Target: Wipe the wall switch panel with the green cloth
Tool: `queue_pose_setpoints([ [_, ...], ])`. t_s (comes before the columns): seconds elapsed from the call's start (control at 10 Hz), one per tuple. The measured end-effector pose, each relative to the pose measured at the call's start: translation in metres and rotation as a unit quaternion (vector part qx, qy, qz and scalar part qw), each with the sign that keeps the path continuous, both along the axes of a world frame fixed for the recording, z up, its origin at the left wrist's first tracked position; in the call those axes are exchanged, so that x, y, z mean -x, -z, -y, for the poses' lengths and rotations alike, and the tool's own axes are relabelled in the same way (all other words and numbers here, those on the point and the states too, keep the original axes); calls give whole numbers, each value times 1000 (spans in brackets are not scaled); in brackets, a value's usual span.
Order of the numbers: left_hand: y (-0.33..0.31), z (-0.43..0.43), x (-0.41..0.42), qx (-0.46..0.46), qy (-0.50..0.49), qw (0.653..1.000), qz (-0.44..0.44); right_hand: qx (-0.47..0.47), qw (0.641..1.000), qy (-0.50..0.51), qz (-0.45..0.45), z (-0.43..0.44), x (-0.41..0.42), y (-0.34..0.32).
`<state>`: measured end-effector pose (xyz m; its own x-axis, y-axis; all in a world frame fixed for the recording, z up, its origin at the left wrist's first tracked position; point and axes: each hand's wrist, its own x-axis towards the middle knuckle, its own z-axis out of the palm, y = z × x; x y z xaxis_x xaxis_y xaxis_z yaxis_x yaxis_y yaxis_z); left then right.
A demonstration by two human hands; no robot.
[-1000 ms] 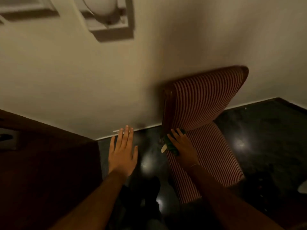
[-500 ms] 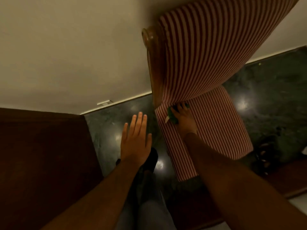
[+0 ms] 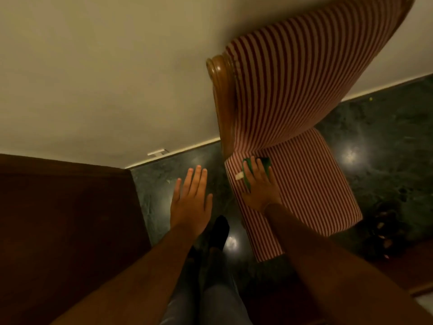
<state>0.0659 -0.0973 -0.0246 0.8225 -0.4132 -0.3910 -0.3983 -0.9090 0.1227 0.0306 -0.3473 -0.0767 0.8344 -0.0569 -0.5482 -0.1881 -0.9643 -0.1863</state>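
Note:
The green cloth (image 3: 266, 163) lies on the striped chair seat (image 3: 316, 184), close to where the seat meets the backrest. A small white tag sticks out at its left. My right hand (image 3: 260, 186) is pressed down on the cloth, with its fingers laid over it and hiding most of it. My left hand (image 3: 189, 202) hovers flat over the dark floor, left of the chair, fingers together and holding nothing. No wall switch panel is in view.
The red-and-white striped chair backrest (image 3: 304, 78) with a wooden side rail stands against the cream wall (image 3: 105, 78). Dark wooden furniture (image 3: 65, 231) fills the left. Sandals (image 3: 384, 233) lie on the glossy dark floor (image 3: 386, 148) at right. My socked foot (image 3: 220, 231) is below.
The view tilted down and closer to the chair, so the wall fixtures left the frame. My right hand stayed on the cloth. My left hand stayed flat beside the chair.

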Motion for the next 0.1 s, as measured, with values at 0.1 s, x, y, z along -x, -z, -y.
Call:
queue_pose_setpoints([
  [0.1,-22,-22,2,5,-26,999,35,-18,998,-3,55,-24,-1,-34],
])
